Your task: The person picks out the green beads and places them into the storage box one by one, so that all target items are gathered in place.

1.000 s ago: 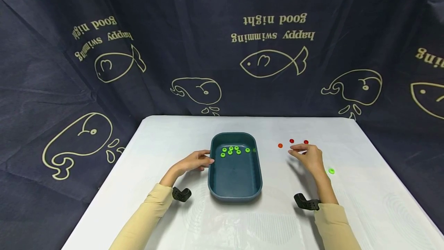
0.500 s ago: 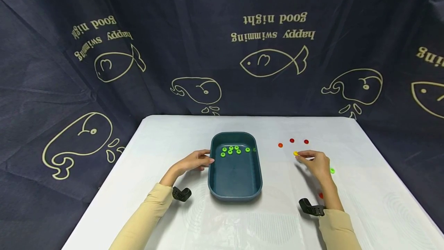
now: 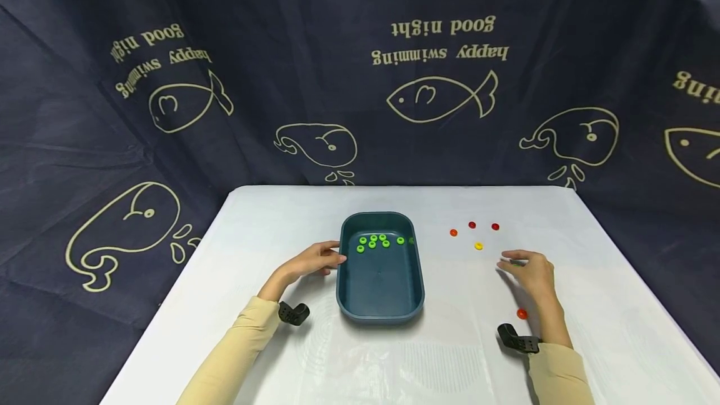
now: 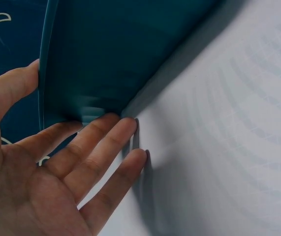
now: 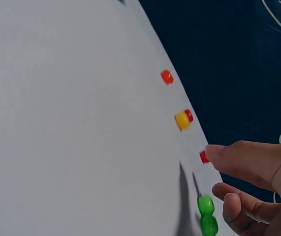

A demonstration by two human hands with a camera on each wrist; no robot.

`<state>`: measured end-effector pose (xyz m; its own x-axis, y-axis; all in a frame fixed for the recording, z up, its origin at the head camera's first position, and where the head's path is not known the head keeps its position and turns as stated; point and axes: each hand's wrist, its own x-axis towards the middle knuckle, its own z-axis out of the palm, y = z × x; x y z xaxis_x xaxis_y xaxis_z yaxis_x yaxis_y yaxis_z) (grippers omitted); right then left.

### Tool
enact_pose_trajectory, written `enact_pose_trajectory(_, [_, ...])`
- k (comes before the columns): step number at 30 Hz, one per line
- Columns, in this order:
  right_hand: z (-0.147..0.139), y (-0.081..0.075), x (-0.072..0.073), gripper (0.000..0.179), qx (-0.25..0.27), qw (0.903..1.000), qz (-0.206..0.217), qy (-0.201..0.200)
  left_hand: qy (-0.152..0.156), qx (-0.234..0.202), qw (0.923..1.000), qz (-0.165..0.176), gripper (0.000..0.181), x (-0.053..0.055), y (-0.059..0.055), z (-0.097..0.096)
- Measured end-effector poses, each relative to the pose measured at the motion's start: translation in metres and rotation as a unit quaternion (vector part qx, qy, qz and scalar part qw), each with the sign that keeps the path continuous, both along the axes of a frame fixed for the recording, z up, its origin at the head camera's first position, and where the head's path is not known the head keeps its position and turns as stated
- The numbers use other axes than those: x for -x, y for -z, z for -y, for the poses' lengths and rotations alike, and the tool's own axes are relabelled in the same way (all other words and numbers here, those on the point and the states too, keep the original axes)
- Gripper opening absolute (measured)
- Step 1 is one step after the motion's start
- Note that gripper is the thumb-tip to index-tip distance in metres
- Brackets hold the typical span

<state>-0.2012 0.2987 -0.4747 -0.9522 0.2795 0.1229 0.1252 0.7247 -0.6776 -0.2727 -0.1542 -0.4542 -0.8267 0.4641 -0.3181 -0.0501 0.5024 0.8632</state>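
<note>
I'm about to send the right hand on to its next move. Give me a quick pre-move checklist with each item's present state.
1. Left hand touching the tray: ok, at its left side.
2. Green rings inside the tray: ok, grouped toward the far end.
3. Right hand free: ok, nothing shows between its fingers.
4. Fingers off the two green pieces nearby: cannot tell, they are very close.
5. Yellow ring apart from its neighbours: ok in the head view.
6. All pieces in the tray: not ok, several lie on the table.
</note>
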Motion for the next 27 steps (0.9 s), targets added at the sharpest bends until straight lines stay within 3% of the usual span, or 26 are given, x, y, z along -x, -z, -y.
enact_pose_trajectory(14, [-0.015,0.008,-0.006,0.029,-0.036,0.9993,0.009,0.006,0.012,-0.001,0.9999,-0.007,0.067,0.0,-0.001,0.0])
enact_pose_trajectory(27, [-0.016,0.016,-0.004,0.018,-0.046,0.9984,-0.026,0.02,0.006,0.002,1.0,0.002,0.067,0.002,0.0,0.0])
